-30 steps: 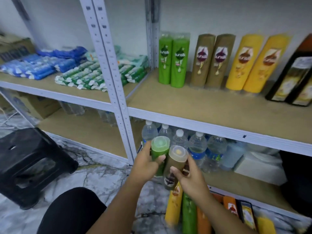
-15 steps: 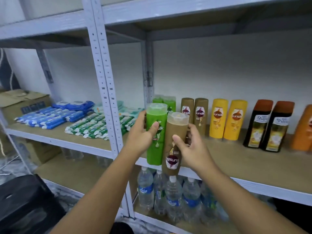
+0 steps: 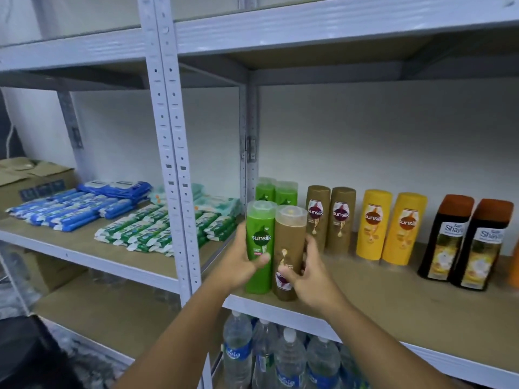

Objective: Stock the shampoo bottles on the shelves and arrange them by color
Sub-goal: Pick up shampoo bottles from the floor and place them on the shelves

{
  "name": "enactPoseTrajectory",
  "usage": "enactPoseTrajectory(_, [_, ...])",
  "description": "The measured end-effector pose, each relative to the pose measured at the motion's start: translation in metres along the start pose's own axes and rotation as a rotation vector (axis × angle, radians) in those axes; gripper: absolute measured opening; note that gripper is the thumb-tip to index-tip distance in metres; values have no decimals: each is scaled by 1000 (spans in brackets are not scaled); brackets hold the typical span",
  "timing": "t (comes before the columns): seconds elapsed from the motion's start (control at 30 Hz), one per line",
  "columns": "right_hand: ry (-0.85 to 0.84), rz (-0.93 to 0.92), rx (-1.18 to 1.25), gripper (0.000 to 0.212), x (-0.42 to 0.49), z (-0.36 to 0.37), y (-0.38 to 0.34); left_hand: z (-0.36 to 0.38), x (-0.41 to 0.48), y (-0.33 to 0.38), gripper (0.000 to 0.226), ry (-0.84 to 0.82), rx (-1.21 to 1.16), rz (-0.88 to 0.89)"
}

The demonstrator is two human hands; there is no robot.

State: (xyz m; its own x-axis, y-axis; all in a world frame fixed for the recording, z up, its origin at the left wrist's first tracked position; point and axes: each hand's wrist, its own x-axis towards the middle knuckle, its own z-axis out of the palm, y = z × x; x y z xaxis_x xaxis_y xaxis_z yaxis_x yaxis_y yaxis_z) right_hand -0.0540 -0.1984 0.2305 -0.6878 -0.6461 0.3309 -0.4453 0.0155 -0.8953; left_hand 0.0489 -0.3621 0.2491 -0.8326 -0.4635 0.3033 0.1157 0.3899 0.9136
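My left hand (image 3: 241, 266) grips a green shampoo bottle (image 3: 259, 242), upright at the front left of the wooden shelf (image 3: 393, 299). My right hand (image 3: 311, 276) grips a brown shampoo bottle (image 3: 289, 248) held upside down, right beside the green one. Both bottles are at the shelf's front edge; whether they rest on it I cannot tell. Behind them stand two green bottles (image 3: 276, 190), two brown bottles (image 3: 330, 217), two yellow bottles (image 3: 390, 227) and two dark bottles with orange-brown caps (image 3: 464, 242), in a row along the wall.
A grey metal upright (image 3: 171, 153) stands just left of my hands. The left shelf bay holds blue packets (image 3: 70, 206), green packets (image 3: 157, 228) and a cardboard box (image 3: 31, 175). Several water bottles (image 3: 280, 357) stand on the shelf below.
Both hands have carried the green and brown bottles up from the floor level and forward to the front edge of the shelf, in front of the standing green and brown bottles.
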Motion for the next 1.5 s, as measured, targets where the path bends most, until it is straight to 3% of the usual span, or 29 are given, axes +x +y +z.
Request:
enactPoseTrajectory(0.27, [-30,25,-75,68,17,16,31,-3,11,-42,56,66,170,-79])
enactPoseTrajectory(0.63, [103,21,-54,65,37,20,58,3,40,-64,59,146,179,-68])
enactPoseTrajectory(1.5, [28,19,-75,63,57,28,79,16,55,-96,30,252,354,-92])
